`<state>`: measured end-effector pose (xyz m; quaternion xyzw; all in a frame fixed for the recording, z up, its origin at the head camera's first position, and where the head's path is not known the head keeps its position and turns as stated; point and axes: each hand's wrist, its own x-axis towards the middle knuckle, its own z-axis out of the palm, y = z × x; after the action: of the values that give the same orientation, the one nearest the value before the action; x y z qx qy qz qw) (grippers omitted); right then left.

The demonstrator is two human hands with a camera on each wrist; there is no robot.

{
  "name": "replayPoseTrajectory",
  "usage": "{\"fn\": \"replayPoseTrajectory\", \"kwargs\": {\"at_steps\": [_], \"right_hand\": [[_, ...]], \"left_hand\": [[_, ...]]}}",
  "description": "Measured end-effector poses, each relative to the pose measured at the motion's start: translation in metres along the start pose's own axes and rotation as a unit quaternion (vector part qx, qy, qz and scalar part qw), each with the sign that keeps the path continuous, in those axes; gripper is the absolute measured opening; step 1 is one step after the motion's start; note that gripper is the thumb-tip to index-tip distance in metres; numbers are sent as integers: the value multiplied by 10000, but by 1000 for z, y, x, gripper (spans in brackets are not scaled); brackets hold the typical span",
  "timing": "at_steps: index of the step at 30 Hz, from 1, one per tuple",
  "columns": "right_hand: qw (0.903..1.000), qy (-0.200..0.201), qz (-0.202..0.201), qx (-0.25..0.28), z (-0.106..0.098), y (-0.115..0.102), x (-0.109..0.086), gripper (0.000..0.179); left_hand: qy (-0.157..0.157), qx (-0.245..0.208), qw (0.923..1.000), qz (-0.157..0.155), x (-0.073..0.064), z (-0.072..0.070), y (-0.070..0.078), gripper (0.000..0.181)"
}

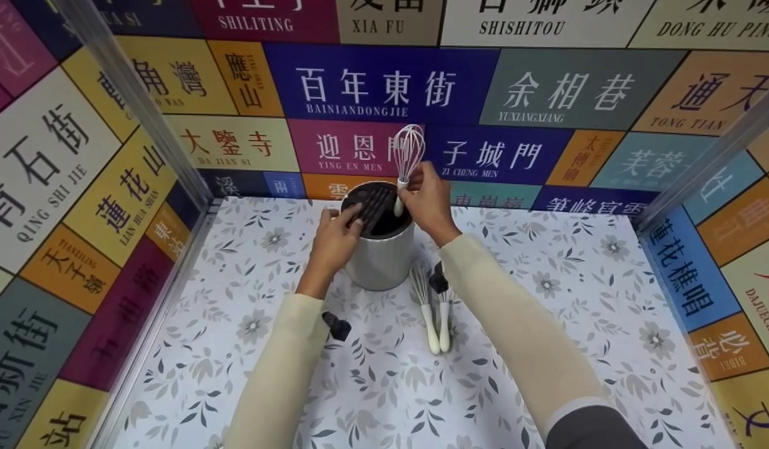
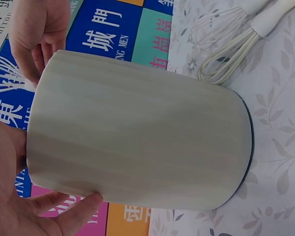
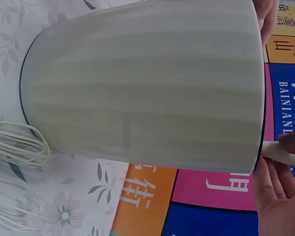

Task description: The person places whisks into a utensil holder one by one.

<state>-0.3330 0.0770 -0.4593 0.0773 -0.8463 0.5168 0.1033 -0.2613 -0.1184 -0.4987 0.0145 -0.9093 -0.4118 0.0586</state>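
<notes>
A pale grey utensil holder (image 1: 382, 262) with a black slotted insert (image 1: 377, 202) stands upright near the back of the table. My left hand (image 1: 335, 244) holds it at the left rim, some fingers over the top and others along the outer wall (image 2: 83, 206). On the opposite side, my right hand (image 1: 428, 196) pinches a white whisk (image 1: 410, 149) where wires meet handle. Its wires point up, and the handle tip dips into the holder's open right part. Two more whisks (image 1: 432, 330) lie beside the holder's base, handles toward me.
A white table (image 1: 534, 349) with a leaf-and-flower pattern lies under everything. Panels with coloured street-name signs (image 1: 384, 87) enclose it at the back and both sides. Small black devices (image 1: 338, 325) are strapped at both wrists.
</notes>
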Motion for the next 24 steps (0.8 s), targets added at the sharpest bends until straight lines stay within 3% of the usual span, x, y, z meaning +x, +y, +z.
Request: {"fn": "replayPoseTrajectory", "kwargs": {"at_steps": [13,24], "right_hand": [[9992,-5,-44,387,-4,1,-2,47],[9989,-374,249,-99,-14,0,-3,57]], "left_hand": [[45,94,9999,84,-1,0,0,43],[16,101,9999,27,-1,0,2,43]]}}
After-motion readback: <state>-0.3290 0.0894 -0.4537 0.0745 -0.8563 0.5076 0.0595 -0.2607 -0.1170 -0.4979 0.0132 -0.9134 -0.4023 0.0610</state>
